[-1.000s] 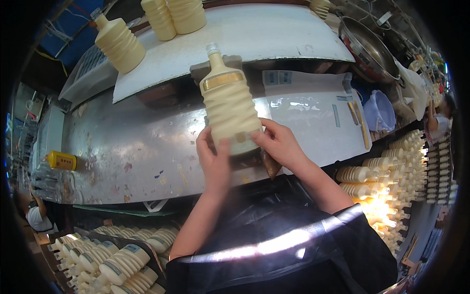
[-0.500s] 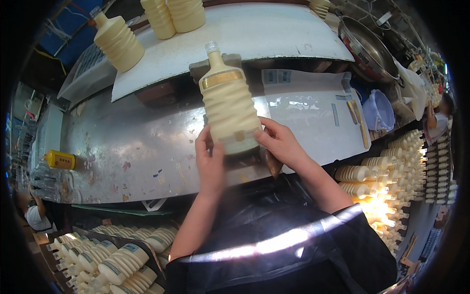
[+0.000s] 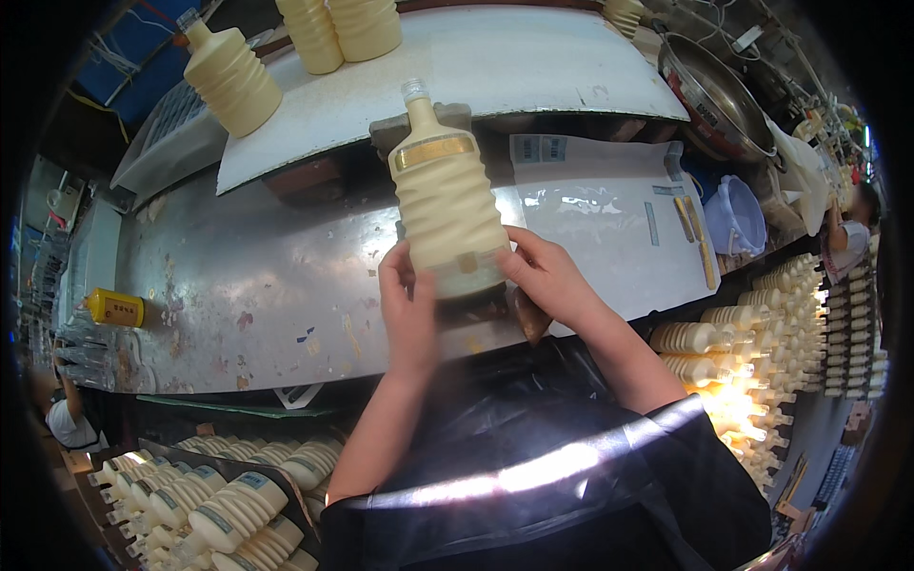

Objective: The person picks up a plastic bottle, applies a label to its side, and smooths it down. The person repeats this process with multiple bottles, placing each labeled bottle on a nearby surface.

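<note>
One yellow bottle sits well left of the ridged cream bottle, clear of it; my left hand, fingers curled, holds the cream bottle's lower left side, its shoulder over a grey block, seemingly for support; my right hand clasps its lower right side, thumb on top, probably for steadiness; right of it, a white sheet bears grey strips, perhaps for easy reach

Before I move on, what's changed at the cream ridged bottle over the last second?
Very little: the left hand's thumb seems to have edged slightly leftward across the lower front of the cream ridged bottle. Nothing was newly taken or released. The left hand and right hand remain at its base; the yellow bottle and lavender bucket are where they were.
</note>
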The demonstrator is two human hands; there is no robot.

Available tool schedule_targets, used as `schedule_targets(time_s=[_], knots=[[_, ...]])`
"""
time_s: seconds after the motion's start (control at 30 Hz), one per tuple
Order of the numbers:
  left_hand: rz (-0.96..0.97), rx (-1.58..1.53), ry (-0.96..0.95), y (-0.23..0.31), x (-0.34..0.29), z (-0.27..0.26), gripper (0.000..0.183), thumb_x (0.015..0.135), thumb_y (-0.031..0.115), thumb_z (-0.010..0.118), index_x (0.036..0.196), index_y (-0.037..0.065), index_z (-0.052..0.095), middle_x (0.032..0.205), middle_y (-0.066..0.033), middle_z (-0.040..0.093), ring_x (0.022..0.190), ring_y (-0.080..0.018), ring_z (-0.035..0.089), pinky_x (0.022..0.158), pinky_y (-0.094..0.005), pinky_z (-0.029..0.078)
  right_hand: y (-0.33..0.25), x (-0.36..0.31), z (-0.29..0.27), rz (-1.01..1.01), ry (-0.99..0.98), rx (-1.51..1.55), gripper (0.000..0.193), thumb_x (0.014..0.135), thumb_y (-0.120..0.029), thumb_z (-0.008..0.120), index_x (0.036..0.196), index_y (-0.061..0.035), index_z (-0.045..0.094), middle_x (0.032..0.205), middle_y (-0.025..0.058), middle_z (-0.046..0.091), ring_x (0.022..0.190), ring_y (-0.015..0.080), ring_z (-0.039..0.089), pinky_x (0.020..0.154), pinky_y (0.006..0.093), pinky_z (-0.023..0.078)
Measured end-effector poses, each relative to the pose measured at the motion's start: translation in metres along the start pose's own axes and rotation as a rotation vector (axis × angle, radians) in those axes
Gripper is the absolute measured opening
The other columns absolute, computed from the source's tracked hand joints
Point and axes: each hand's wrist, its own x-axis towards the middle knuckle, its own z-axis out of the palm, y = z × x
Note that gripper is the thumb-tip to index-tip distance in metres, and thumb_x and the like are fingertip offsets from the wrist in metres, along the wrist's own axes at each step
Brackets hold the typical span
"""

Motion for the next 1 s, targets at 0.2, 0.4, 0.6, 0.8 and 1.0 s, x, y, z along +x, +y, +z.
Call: schedule_targets(time_s=[0.2,0.4,0.6,0.8,1.0], knots=[[0.014,0.072,0.032,0.003,0.001,0.005,0.054,0.1,0.025,0.066,0.142,0.001,0.043,0.128,-0.0091,0.054,0.112,-0.0163,0.052,0.101,-0.0337,0.045,-0.026,-0.001,0.003,0.01,0.154,-0.305,0.067,0.086,-0.043,0.075,0.137,-0.003,0.059,0.076,0.0052,0.058,0.068,0.0189,0.059,0.065,0.0339,0.049],[-0.04,0.176,0.101,0.006,0.005,0.013,0.059,0.093,0.025,0.075,0.138,-0.001,0.046,0.122,-0.0103,0.055,0.108,-0.0175,0.054,0.096,-0.0344,0.048,-0.027,0.004,0.01,-0.015,0.205,-0.34,0.073,0.08,-0.045,0.079,0.136,-0.004,0.057,0.074,0.0041,0.055,0.066,0.0195,0.058,0.063,0.0343,0.047],[-0.032,0.159,0.115,0.003,0.006,0.014,0.063,0.089,0.026,0.078,0.136,-0.002,0.047,0.123,-0.0115,0.054,0.108,-0.0184,0.053,0.097,-0.035,0.047,-0.027,0.005,0.01,0.0,0.206,-0.37,0.076,0.079,-0.047,0.08,0.136,-0.0035,0.056,0.074,0.0035,0.054,0.066,0.0188,0.057,0.063,0.0341,0.047],[-0.043,0.16,0.118,0.0,0.005,0.012,0.065,0.09,0.026,0.077,0.138,-0.003,0.045,0.127,-0.0131,0.053,0.111,-0.0194,0.052,0.099,-0.036,0.046,-0.026,0.006,0.01,0.007,0.194,-0.357,0.078,0.078,-0.049,0.08,0.136,-0.003,0.056,0.074,0.0028,0.054,0.066,0.0177,0.057,0.062,0.0336,0.047],[-0.049,0.157,0.111,0.004,0.004,0.014,0.064,0.092,0.025,0.075,0.14,-0.003,0.044,0.13,-0.0138,0.051,0.114,-0.0203,0.051,0.101,-0.0369,0.045,-0.026,0.006,0.009,-0.001,0.185,-0.34,0.076,0.079,-0.049,0.079,0.135,-0.0033,0.056,0.074,0.0027,0.054,0.066,0.0175,0.057,0.063,0.0333,0.047]])
